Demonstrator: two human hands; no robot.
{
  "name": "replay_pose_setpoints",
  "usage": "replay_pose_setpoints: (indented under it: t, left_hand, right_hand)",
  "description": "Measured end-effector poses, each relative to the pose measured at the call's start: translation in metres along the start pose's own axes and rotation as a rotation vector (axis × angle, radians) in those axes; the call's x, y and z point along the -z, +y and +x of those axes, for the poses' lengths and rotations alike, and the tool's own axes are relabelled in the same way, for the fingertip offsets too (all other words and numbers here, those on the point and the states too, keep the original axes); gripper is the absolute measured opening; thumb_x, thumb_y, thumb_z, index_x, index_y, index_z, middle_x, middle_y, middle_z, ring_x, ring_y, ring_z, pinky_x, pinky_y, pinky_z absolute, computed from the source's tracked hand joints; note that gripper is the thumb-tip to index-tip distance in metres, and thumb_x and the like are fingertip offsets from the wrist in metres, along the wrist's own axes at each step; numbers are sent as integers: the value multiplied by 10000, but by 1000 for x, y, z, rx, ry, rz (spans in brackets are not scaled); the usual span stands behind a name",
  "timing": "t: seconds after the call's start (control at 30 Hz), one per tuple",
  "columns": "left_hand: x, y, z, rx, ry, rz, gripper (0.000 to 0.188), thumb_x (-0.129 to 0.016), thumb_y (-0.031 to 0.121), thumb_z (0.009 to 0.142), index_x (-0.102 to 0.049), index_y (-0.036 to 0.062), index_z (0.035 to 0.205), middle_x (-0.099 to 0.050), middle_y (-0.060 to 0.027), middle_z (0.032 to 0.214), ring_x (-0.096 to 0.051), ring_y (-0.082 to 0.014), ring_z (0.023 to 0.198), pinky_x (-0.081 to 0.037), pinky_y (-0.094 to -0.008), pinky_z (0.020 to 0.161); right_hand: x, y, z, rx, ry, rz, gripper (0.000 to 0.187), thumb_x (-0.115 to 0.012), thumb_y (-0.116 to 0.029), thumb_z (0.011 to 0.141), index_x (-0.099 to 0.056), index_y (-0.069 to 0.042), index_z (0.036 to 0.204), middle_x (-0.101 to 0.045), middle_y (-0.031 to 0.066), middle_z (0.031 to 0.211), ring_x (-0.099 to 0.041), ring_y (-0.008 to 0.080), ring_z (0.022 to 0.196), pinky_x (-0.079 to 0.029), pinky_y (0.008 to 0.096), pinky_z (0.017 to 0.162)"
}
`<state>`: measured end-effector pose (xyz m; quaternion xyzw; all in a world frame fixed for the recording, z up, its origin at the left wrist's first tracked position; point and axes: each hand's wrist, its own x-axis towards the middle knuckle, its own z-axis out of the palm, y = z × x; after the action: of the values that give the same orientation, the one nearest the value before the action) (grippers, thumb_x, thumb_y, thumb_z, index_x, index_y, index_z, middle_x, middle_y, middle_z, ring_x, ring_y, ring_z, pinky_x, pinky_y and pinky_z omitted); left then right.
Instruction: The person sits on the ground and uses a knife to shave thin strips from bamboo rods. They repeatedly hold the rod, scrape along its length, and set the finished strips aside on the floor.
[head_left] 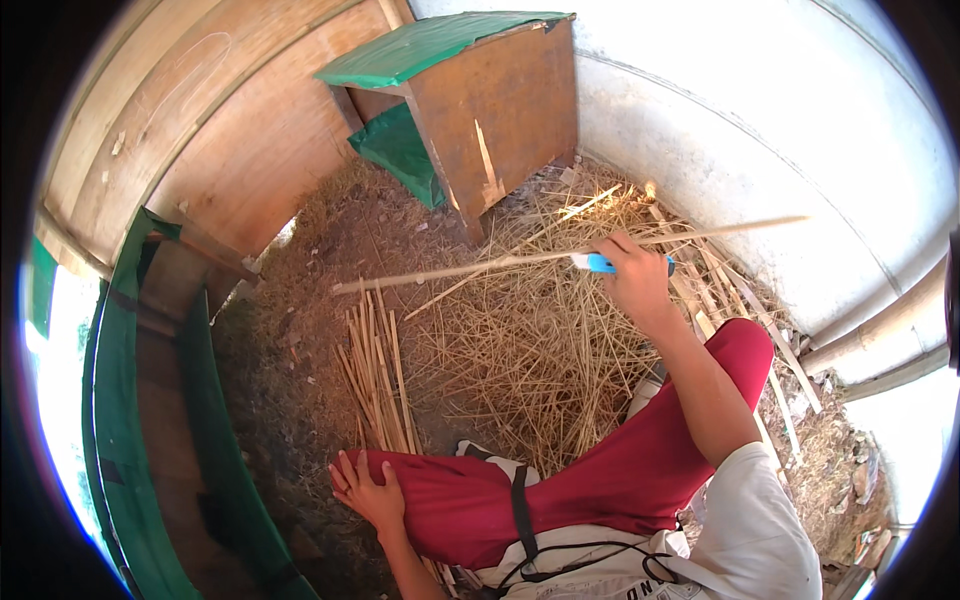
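My right hand (pixel 635 280) is raised over the straw, its fingers closed round a blue-handled cutter knife (pixel 602 263) with a pale front end. The same hand grips a long, thin bamboo strip (pixel 450 272) that runs nearly level across the view, slightly blurred. On my left knee, over the red trousers (pixel 455 490), lies my left hand (pixel 368 492) with its fingers spread and nothing in them. Just beyond that knee a bundle of thin bamboo strips (pixel 378 375) lies on the ground. A heap of straw-like shavings (pixel 540 360) covers the ground between my legs.
A brown wooden cabinet (pixel 490 115) with a green cover stands at the back. Along the left runs a green-lined wooden trough or bench (pixel 160 400). Wider wood strips (pixel 765 320) lie by the pale wall (pixel 760 130) at right. A plywood wall (pixel 240 110) closes the back left.
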<state>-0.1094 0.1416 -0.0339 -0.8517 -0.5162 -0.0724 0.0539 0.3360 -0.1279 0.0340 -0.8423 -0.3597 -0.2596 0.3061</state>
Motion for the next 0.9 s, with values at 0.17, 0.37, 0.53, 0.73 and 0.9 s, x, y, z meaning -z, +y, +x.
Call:
replay_pose_setpoints:
  t: [0.17, 0.37, 0.53, 0.73, 0.9]
  left_hand:
    - [-4, -20, -5, 224, 55, -257, 747, -697, 316, 888, -373, 68, 1514, -240, -184, 1620, -215, -368, 1499, -254, -522, 1191]
    - [-4, -46, -15, 468, 43, -896, 840, -641, 454, 943, -233, 93, 1582, -270, -238, 1593, -356, -406, 1425, -363, -490, 1129]
    - [6, -31, -25, 650, 18, -677, 736, -602, 448, 973, -334, 59, 1537, -470, -272, 1452, -502, -427, 1301, -416, -473, 1081]
    - [58, 5, -29, 299, 8, -386, 471, -664, 224, 944, -572, -71, 1300, -614, -272, 1275, -586, -432, 1178, -460, -462, 1021]
    - [66, 92, -8, -86, -94, -977, 483, -713, 145, 901, -561, -82, 1299, -605, -262, 1281, -567, -374, 1239, -431, -429, 1049]
  right_hand:
    - [8, 0, 8, -241, -1, 143, 149, -731, -181, 865, -724, -87, 981, -674, 73, 858, -675, 296, 691, -516, 414, 601]
    - [9, 0, 20, -492, -123, 433, 244, -716, -270, 923, -721, -26, 944, -647, 81, 771, -557, 190, 594, -442, 334, 571]
    - [5, -3, 30, -660, -135, 956, 249, -642, -278, 994, -698, -44, 1060, -629, -15, 763, -414, 39, 497, -330, 251, 454]
    - [10, -28, 37, -641, -296, 1350, 321, -569, -221, 1028, -611, -39, 1289, -733, 64, 1008, -365, 7, 456, -309, 192, 412]
    - [-2, -45, 31, -643, -322, 1377, 286, -551, -186, 1037, -607, -27, 1268, -735, 114, 1112, -386, 14, 441, -326, 196, 408]
